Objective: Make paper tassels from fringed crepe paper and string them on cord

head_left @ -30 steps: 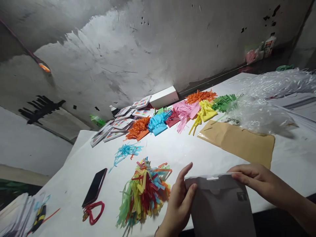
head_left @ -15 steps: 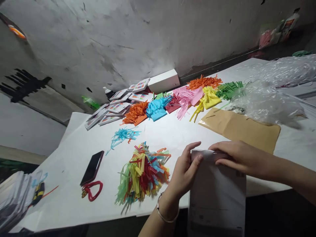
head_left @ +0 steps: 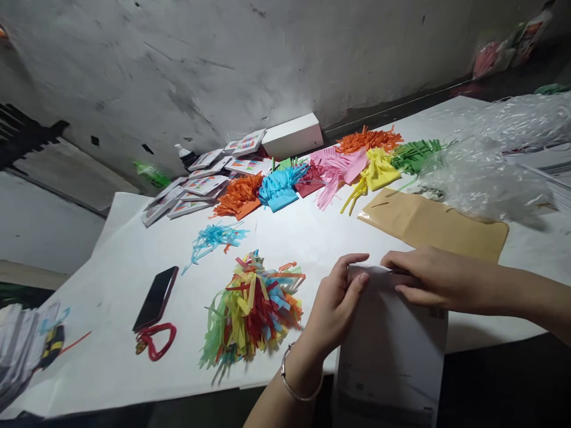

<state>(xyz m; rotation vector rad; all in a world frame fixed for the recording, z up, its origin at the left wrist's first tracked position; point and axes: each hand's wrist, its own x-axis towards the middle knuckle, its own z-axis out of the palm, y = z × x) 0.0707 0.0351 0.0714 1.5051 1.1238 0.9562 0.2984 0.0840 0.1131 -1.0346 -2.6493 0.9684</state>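
A white carton (head_left: pixel 395 362) with faint small print is tilted at the table's near edge, its lower end running out of view. My left hand (head_left: pixel 336 303) grips its top left corner, thumb on the front face and fingers round the side. My right hand (head_left: pixel 423 278) is closed over the top right edge, with fingertips partly hidden there. Left of the carton lies a heap of mixed coloured paper strips (head_left: pixel 256 309). Just beyond my right hand rests a brown envelope (head_left: pixel 439 226).
A phone (head_left: pixel 156 297) and a red cord (head_left: pixel 163 345) lie on the left. Along the back are fringed paper bundles (head_left: pixel 283 187), flat printed boxes (head_left: pixel 205 184) and a white box (head_left: pixel 292 137). Clear plastic bags (head_left: pixel 486 178) pile up at the right; blue strips (head_left: pixel 216 238) lie mid-table.
My view has shifted slightly, so the table things sit further left and a little higher. My right fingers have moved slightly on the carton's top edge; my left hand keeps its grip.
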